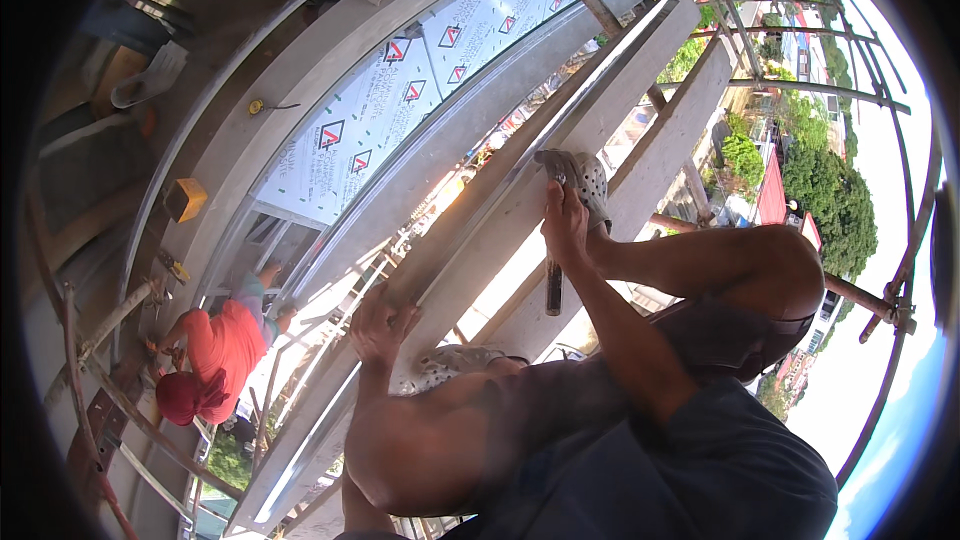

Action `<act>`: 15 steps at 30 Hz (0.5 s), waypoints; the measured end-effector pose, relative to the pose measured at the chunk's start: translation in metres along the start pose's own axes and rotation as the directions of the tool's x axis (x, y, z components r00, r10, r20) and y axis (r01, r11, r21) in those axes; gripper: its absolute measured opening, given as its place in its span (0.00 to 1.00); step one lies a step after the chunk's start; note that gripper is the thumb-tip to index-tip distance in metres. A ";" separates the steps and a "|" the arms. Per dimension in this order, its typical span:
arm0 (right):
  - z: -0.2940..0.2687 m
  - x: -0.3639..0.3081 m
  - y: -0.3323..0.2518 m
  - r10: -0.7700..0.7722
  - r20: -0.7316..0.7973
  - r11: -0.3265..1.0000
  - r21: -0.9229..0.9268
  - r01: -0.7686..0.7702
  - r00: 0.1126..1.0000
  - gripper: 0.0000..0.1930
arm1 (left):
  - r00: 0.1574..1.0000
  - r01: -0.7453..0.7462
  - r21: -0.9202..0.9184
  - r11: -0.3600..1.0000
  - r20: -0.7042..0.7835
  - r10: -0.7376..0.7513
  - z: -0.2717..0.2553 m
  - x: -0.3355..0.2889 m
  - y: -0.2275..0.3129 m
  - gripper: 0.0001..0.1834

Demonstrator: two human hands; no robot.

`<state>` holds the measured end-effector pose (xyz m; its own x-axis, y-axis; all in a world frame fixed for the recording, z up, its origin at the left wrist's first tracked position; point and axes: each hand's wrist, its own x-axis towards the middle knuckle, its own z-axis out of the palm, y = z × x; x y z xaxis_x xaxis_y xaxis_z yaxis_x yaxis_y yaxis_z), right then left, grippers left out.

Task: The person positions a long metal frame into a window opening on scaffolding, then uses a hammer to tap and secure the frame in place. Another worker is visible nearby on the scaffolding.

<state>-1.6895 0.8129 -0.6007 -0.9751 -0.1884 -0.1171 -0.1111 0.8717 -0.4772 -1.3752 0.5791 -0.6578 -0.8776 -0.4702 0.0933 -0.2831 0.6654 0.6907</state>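
Observation:
A hammer [553, 285] is in my right hand [567, 227], gripped partway along its handle, with its metal head up beside my grey perforated clog [593, 183]. Its dark handle end hangs down below the fist. On the left, my left hand [382, 328] curls its fingers over a long shiny metal strip [478, 232] that runs along the edge of a grey plank [520, 208]. Part of that strip is hidden under the hand. My other clog [455, 365] rests on the planks near my left wrist.
A co-worker in a red shirt [228, 342] bends over at the lower left. Printed silver panels [350, 130] line the ledge opposite. On the concrete ledge [215, 175] lie a yellow block [186, 199] and a tape measure [256, 107]. Scaffold poles [850, 290] cross at right, high above trees and roofs.

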 end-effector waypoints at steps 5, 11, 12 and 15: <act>0.001 -0.008 -0.016 0.186 0.113 0.980 0.058 -0.193 0.976 0.23 | 1.000 0.003 0.017 1.000 0.013 -0.003 -0.002 0.000 0.000 0.27; 0.004 -0.013 -0.011 -0.084 0.031 0.996 -0.025 0.084 0.996 0.23 | 1.000 0.009 -0.021 1.000 0.003 -0.009 -0.003 0.006 0.004 0.27; 0.003 -0.011 -0.014 0.005 0.108 1.000 0.000 -0.005 0.994 0.22 | 1.000 0.024 -0.041 0.999 -0.001 -0.024 -0.005 0.008 0.006 0.28; -0.004 -0.026 -0.036 0.040 0.134 0.993 0.103 -0.054 0.990 0.21 | 1.000 -0.011 0.001 1.000 -0.003 0.011 -0.005 0.001 -0.001 0.29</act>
<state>-1.6614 0.7881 -0.5773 -0.9441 -0.2129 -0.2519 -0.0384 0.8296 -0.5571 -1.3738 0.5749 -0.6544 -0.8795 -0.4647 0.1030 -0.2737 0.6709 0.6892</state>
